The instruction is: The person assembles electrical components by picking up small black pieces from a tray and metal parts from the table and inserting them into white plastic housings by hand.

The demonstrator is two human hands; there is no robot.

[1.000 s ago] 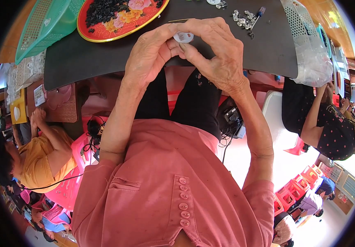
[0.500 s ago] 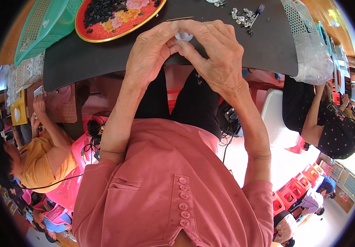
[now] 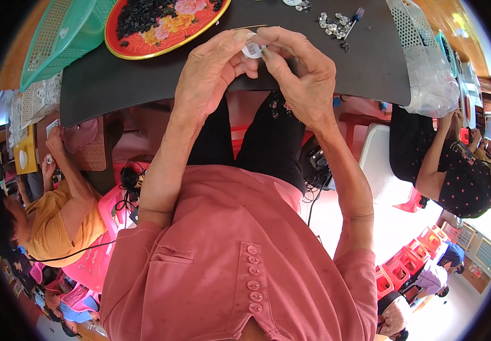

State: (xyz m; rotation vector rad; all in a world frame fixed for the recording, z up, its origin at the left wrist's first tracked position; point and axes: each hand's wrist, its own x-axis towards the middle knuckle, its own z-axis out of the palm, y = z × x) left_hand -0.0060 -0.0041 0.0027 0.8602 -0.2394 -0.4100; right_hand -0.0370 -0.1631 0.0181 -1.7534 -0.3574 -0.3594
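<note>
A small round whitish, partly see-through disc (image 3: 251,49) is held up over the near side of the black table. My left hand (image 3: 208,71) pinches its left edge, the lower fingers curled beneath. At its right edge the thumb and forefinger of my right hand (image 3: 305,74) close on the disc. Beyond my hands lies a thin yellowish stick (image 3: 250,26). To the left of it sits a red flowered tray (image 3: 166,42) holding many small black pieces (image 3: 137,20).
A green basket (image 3: 57,51) stands at the left. Small clear and dark pieces (image 3: 333,25) lie beside a screwdriver-like tool (image 3: 356,18) on the table (image 3: 114,85). At right is a clear plastic bag (image 3: 433,79). Co-workers sit on both sides, one in a yellow top (image 3: 69,221).
The disc has turned and more of its face shows. My right thumb has moved up to its right edge, and the left fingers have spread a little below it.
</note>
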